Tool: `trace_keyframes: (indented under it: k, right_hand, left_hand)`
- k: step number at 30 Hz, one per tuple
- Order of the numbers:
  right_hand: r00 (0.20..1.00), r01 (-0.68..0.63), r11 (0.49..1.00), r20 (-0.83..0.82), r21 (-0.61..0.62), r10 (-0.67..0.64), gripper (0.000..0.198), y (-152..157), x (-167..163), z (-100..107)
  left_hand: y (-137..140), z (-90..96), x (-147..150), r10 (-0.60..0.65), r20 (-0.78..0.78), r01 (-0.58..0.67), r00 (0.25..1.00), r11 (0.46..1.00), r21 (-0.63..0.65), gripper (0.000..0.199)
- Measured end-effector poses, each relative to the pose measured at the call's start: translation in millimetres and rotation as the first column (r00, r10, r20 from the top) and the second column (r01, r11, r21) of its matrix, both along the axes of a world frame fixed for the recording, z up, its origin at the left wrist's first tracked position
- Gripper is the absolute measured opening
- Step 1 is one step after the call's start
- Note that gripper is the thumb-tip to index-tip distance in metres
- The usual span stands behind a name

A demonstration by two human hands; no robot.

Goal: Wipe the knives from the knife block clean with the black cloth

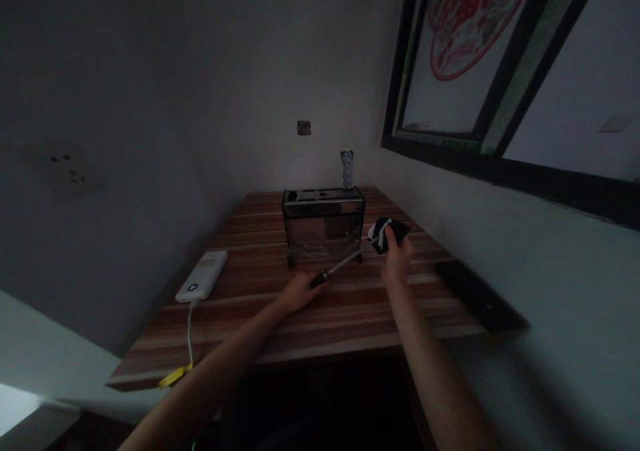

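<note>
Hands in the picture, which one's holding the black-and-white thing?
The right hand: it grips the black-and-white thing, perhaps cloth, at the far end of the thin tool. The left hand holds the dark handle.

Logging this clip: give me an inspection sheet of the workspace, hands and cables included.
Surface: wood-grain table, dimly lit.
Job's things: slim dark-handled tool, its far end at a black-and-white cloth.
Clutter: slotted holder beyond the tool; patterned cylinder toward its back right; white device at left; black slab at right.
Hands: left hand grips the tool's handle; right hand holds the cloth.
Cables: white cable from the device toward the near edge, with a yellow strip.
Surroundings: pale walls, socket at left, dark-framed pane at right.
</note>
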State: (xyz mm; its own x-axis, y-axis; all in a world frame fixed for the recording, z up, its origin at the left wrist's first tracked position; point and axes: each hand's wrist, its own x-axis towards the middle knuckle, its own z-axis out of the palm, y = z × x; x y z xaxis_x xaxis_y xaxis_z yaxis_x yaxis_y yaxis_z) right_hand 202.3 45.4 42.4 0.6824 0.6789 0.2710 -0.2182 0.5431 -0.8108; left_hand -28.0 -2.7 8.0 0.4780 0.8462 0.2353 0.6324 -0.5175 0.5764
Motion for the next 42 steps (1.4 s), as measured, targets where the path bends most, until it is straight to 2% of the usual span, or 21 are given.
trace_keyframes:
  k: [5,12,18,22,26,29,35,42]
  right_hand:
    - [0.999,0.049,0.999,-0.022,0.010,-0.048,0.036,-2.2,3.9,3.4]
    - [0.993,-0.014,1.000,-0.118,0.024,0.016,0.037,0.3,0.2,-1.4]
    - [0.990,-0.126,0.992,-0.071,0.003,0.126,0.036,-2.8,-13.1,-6.2]
    - [0.950,-0.313,0.949,-0.004,-0.042,0.313,0.036,-8.6,-28.4,-10.4]
    - [0.837,-0.515,0.840,0.110,-0.170,0.536,0.035,-15.0,-42.1,-18.3]
    - [0.765,-0.565,0.787,0.199,-0.247,0.612,0.035,-20.1,-49.0,-22.8]
    - [0.716,-0.578,0.764,0.270,-0.288,0.643,0.041,-27.6,-61.4,-27.8]
    - [0.722,-0.539,0.791,0.326,-0.288,0.611,0.048,-28.9,-72.4,-38.9]
  left_hand:
    - [-1.0,0.5,-0.2,-0.014,-0.013,0.014,1.000,1.000,0.013,0.030]
    - [-1.0,-1.3,-2.1,0.006,-0.011,-0.006,1.000,1.000,-0.023,0.030]
    - [-1.0,-1.0,-2.1,-0.008,0.027,0.008,1.000,1.000,-0.009,0.031]
    - [-0.6,0.0,-2.0,0.006,0.067,-0.005,0.998,1.000,-0.014,0.031]
    - [-0.1,2.1,-1.9,0.016,0.088,-0.016,0.996,1.000,0.009,0.029]
    - [0.3,2.7,-1.8,0.011,0.086,-0.012,0.996,1.000,0.016,0.027]
    - [0.6,1.8,-1.7,0.014,0.097,-0.016,0.995,1.000,0.019,0.026]
    - [2.1,-0.3,-1.9,0.031,0.120,-0.029,0.992,0.999,-0.017,0.025]
